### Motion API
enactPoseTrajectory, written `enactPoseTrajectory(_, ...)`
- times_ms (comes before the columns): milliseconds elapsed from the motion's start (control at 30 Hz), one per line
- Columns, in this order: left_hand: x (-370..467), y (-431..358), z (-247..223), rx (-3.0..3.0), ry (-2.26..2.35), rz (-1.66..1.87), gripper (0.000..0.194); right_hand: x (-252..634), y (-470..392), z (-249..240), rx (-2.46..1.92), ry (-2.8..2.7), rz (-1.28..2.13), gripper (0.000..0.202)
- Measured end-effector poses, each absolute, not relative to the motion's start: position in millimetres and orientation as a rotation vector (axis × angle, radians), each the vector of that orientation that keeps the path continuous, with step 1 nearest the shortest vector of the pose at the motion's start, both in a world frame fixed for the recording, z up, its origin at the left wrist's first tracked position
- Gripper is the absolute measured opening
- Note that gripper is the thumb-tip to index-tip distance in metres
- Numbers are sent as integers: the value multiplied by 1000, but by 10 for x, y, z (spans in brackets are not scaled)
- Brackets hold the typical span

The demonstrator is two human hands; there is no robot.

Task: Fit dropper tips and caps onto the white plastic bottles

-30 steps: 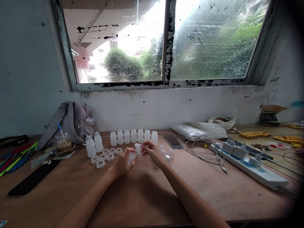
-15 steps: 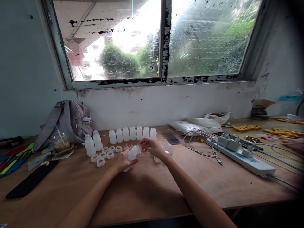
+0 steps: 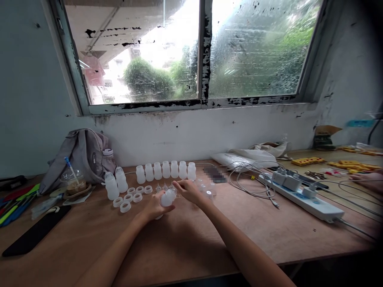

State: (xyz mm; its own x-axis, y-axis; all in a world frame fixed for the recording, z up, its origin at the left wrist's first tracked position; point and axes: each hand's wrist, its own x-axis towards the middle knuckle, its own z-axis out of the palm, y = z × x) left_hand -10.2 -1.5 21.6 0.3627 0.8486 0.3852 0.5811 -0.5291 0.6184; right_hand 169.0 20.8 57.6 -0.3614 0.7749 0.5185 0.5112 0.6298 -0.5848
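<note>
My left hand (image 3: 157, 204) is wrapped around a small frosted baby bottle (image 3: 165, 200), tilted with its top toward the right. At that top sits a clear bottle nipple (image 3: 171, 193), and the closed fingers of my right hand (image 3: 186, 189) pinch at it; the fingertips are partly hidden. Just behind my left hand, several clear pointed nipples (image 3: 158, 187) stand on the table. White collar rings (image 3: 125, 206) lie in rows to the left. Two bottles with tops (image 3: 111, 186) stand beyond the rings. A row of open frosted bottles (image 3: 157, 170) lines the back.
Clear round caps (image 3: 208, 193) lie right of my right hand. Farther right are coiled cables (image 3: 254, 181) and a white power strip (image 3: 308, 203). A lidded drink cup (image 3: 74, 183), a grey backpack (image 3: 83, 155) and a black case (image 3: 37, 231) occupy the left. Another person's hand (image 3: 366, 181) shows far right.
My right hand has shifted slightly left and closed in at the top of the bottle. The left hand keeps its hold on the bottle. The camera view has tilted and turned a little.
</note>
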Motion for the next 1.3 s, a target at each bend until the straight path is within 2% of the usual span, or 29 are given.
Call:
enactPoseTrajectory(200,-100,-30,247,2234,1242,970,36,1736,174,660,-938,-2081,516,22)
enactPoseTrajectory(400,-105,-18,236,2254,1243,967,34,1717,169,655,-977,-2072,442,35)
enactPoseTrajectory(500,-111,-8,239,2225,1212,997,34,1730,146,675,-923,-2074,606,27)
enactPoseTrajectory(600,-110,-18,250,2200,1180,1016,36,1722,110,692,-834,-2136,832,43)
enactPoseTrajectory(667,-106,-33,249,2193,1168,1017,37,1688,93,679,-832,-2132,871,42)
enactPoseTrajectory(867,-79,-56,206,2170,1253,1093,39,1559,106,570,-982,-1973,839,40)
enactPoseTrajectory(1033,-58,-22,184,2149,1192,1113,44,1508,110,496,-872,-1977,859,43)
enactPoseTrajectory(1200,-23,-12,121,2194,1494,1201,37,1406,67,431,-1010,-1901,567,35)
enactPoseTrajectory(1300,0,-35,102,2231,1612,1190,35,1431,51,485,-1037,-1994,513,36)
